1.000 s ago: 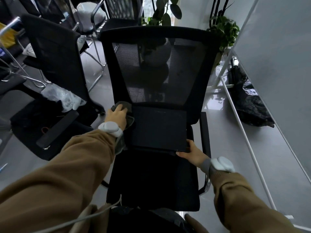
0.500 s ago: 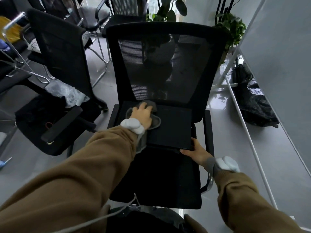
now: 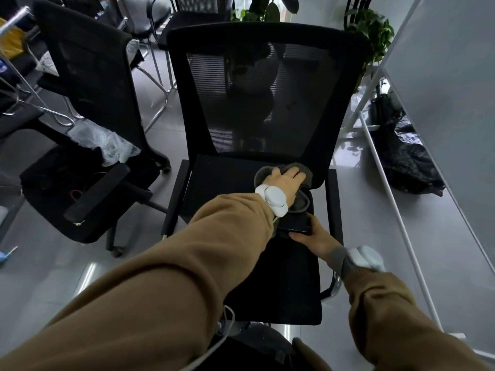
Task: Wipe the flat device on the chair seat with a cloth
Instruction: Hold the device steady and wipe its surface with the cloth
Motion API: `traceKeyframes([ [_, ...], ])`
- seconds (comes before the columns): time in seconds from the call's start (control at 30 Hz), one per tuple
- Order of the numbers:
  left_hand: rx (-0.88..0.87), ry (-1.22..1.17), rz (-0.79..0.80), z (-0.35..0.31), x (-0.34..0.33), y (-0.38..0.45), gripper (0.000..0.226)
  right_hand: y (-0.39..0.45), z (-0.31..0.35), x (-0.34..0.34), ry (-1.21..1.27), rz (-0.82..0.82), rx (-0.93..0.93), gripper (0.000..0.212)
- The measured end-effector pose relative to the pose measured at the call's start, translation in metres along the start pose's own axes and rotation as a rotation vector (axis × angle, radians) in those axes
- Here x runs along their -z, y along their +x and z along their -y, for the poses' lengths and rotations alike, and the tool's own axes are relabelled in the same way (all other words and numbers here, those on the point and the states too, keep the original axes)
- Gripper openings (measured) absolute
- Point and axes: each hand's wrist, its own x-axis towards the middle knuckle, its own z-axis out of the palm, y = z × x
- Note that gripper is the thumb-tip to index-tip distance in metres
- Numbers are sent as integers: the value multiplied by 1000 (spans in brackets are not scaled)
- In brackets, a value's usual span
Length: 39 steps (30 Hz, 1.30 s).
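A flat black device (image 3: 222, 183) lies on the seat of a black mesh-back office chair (image 3: 292, 285), up against the backrest. My left hand (image 3: 286, 182) presses flat on a grey cloth (image 3: 301, 202) at the device's far right part, with the fingers spread over the cloth. My right hand (image 3: 314, 238) holds the device's near right corner, with the thumb on top. My left forearm hides the device's near edge.
A second black chair (image 3: 88, 84) with a clear plastic bag (image 3: 107, 143) on its seat stands to the left. More chairs are behind. Potted plants (image 3: 369, 30) stand behind the backrest. A white panel (image 3: 442, 89) and a black bag (image 3: 409, 162) are at the right.
My left hand has slid the cloth from the device's far left corner across to its far right. My right hand has kept its hold on the near right corner.
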Motion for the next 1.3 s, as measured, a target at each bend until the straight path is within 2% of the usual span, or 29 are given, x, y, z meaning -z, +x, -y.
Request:
traceKeyframes([
  [0.1, 89, 90, -32, 4, 2, -4, 55, -1, 2, -1, -15, 2, 2, 79],
  [0.27, 223, 78, -89, 23, 7, -16, 53, -4, 2, -1, -13, -1, -15, 79],
  [0.6, 451, 71, -181, 117, 14, -70, 47, -7, 4, -4, -29, 3, -4, 79],
  [0.8, 382, 53, -306, 145, 2, -96, 51, -7, 3, -2, -56, 0, -9, 79],
  [0.9, 431, -41, -310, 140, -5, -95, 50, -7, 3, -1, -53, 3, -17, 80],
  [1.03, 434, -180, -297, 112, -3, -81, 52, -5, 4, 1, -12, 3, -27, 80],
  [1.3, 168, -164, -172, 12, -14, -48, 55, -6, -3, 4, 63, 11, -49, 76],
])
